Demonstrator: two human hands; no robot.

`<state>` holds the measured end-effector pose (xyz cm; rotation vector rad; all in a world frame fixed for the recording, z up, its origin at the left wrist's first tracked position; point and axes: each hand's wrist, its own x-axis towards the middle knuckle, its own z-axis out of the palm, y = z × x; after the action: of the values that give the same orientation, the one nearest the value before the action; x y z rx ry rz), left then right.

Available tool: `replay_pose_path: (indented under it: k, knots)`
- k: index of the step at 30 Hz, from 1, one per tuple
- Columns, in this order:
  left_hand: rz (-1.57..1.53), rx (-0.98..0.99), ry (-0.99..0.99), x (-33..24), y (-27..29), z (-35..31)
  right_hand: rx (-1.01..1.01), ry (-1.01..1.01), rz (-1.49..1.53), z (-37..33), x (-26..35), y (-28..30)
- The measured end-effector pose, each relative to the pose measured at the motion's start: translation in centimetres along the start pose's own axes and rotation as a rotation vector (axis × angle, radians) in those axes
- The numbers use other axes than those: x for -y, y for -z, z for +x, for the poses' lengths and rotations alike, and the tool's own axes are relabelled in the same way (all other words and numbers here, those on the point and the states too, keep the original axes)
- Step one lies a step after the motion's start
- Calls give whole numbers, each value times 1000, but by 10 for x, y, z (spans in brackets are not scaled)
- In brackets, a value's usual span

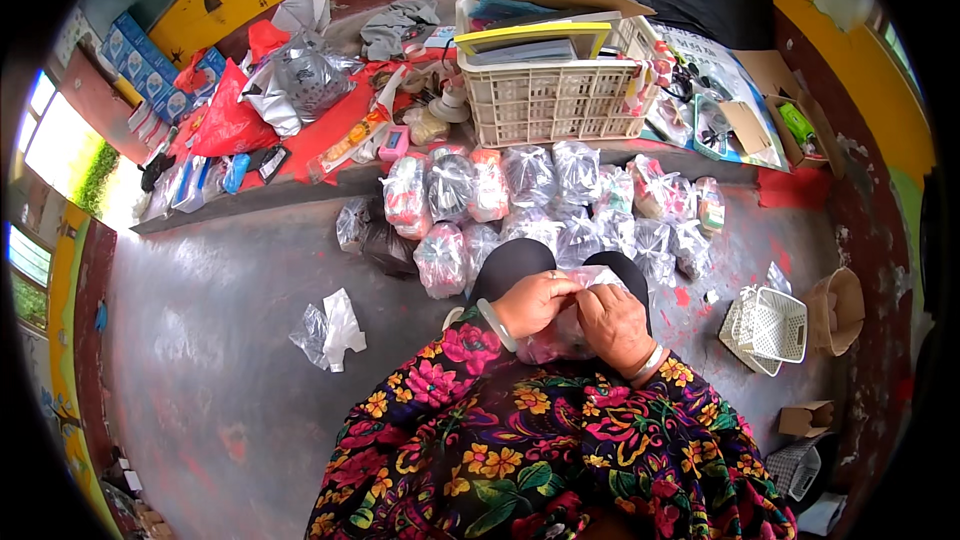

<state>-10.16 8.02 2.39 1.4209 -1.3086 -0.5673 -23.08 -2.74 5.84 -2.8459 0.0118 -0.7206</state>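
A clear plastic bag (556,338) with something pinkish inside rests in my lap, between my knees. My left hand (537,302) pinches the gathered top of this bag, fingers pressed together. Close beside it, my right hand (613,320) grips the same top with bent fingers. Both hands nearly meet over the bag and hide most of its neck, so I cannot see whether it is knotted. Just beyond my knees stand several filled, tied plastic bags (440,258) in rows, their contents red, dark and white.
A cream plastic crate (555,100) stands on the raised ledge. Left of it lie a red plastic bag (232,112) and silvery bags (312,75). Loose plastic wrap (342,328) lies on the floor at left. White baskets (768,328) and a brown container (838,312) sit at right.
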Motion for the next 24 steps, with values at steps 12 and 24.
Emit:
replay_pose_path:
  k: [12,24]
  knots:
    - [208,-29,-37,-3,4,6,-86,-123,137,-5,-6,-4]
    - [401,-203,-28,-13,-12,5,29,48,90,-13,-10,-4]
